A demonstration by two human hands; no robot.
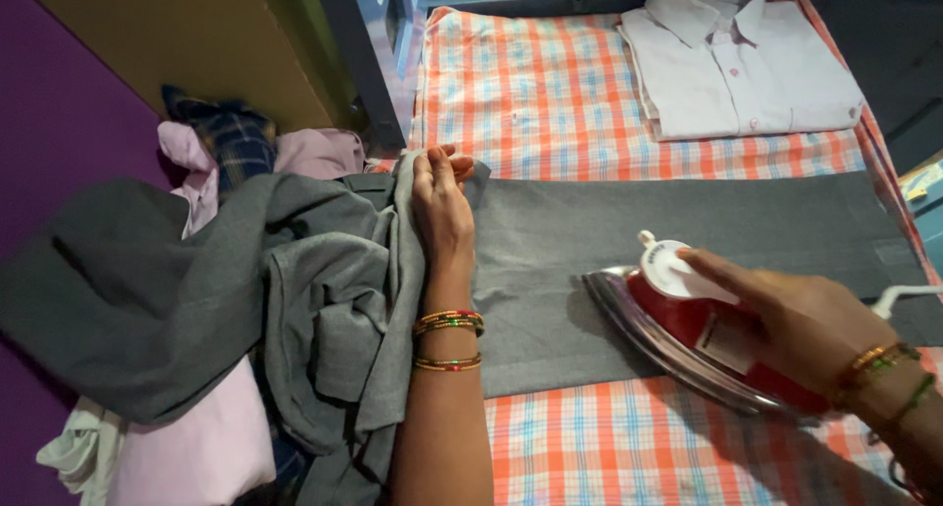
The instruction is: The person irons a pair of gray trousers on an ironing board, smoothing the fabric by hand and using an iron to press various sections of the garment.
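In the head view, a red electric iron with a shiny metal soleplate and a white dial is seen resting on a length of grey trousers that is spread flat across a table covered with an orange, blue and white checked cloth. The iron is gripped by the right hand, whose fingers are closed around the handle while the forefinger is stretched forward onto the white dial. A white cord is seen leaving the iron at the right edge, beside the wrist. The left hand is laid palm down on the grey fabric at the left end of the flat stretch, its fingers held together and extended, pressing rather than clasping; its fingertips reach the upper edge of the cloth. Bangles are worn on both wrists. To the left of that hand, the rest of the grey garment is bunched in folds over a heap of clothes, in which pink, pale and dark checked pieces can be made out. At the far end of the table, a folded white shirt is placed, well apart from the iron.
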